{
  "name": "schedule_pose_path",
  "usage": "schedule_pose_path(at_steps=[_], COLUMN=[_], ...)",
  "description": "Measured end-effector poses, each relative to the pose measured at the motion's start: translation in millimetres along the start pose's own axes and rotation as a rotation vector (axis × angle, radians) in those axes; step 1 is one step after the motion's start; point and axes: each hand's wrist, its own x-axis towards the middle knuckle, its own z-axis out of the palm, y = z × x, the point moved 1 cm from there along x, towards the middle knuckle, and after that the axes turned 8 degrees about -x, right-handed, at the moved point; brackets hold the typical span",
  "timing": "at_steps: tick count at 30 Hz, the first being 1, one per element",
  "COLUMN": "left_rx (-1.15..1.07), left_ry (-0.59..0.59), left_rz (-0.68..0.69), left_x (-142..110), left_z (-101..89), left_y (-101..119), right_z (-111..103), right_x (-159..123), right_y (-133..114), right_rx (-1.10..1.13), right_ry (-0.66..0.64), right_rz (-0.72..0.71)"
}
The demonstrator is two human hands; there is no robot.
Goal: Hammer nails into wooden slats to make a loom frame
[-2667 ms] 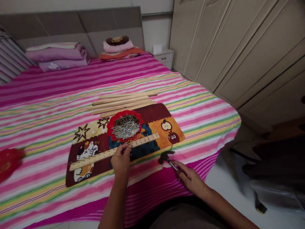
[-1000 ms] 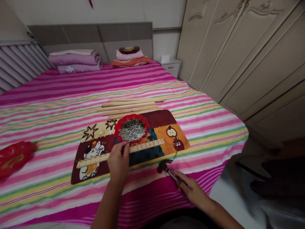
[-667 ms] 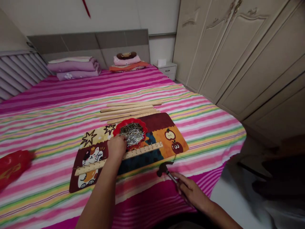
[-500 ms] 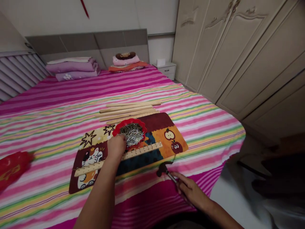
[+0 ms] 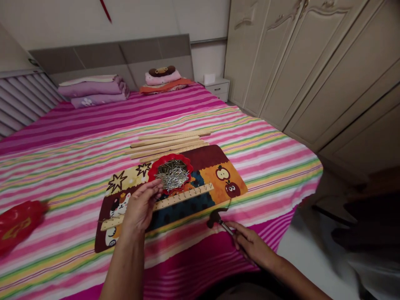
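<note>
My left hand [image 5: 141, 206] hovers over a colourful cartoon mat [image 5: 215, 155], fingertips pinched together just left of a red scalloped dish [image 5: 184, 161] heaped with thin metal nails [image 5: 171, 173]. What the pinch holds is too small to make out. Under this hand lies a long wooden strip [image 5: 187, 196] with a row of nails standing in it. My right hand [image 5: 251, 245] rests on the bed edge, closed round the metal handle of a small hammer [image 5: 215, 216], whose dark head lies on the sheet just off the mat.
Several bare wooden strips [image 5: 168, 141] lie behind the mat on the pink striped bedsheet [image 5: 78, 137]. A red bag [image 5: 15, 221] lies at far left. Folded blankets [image 5: 93, 88] sit by the headboard. Beige wardrobe doors [image 5: 312, 66] stand on the right, past the bed's corner.
My left hand reached from the nailed strip into the red dish, then drew back toward me with fingertips pinched. The right hand stayed on the hammer. The view shifted slightly.
</note>
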Motion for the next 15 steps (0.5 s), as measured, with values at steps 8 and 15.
schedule_pose_path(at_steps=[8, 15], left_rx=[-0.181, -0.167], left_ry=[0.086, 0.123], left_rz=[-0.083, -0.106], left_x=[-24, -29], left_z=[-8.8, -13.3], left_y=[-19, -31], right_z=[0, 1], right_x=[-2, -1], right_y=[-3, 3], right_rx=[-0.002, -0.012], right_ry=[0.004, 0.008], right_rz=[-0.01, -0.009])
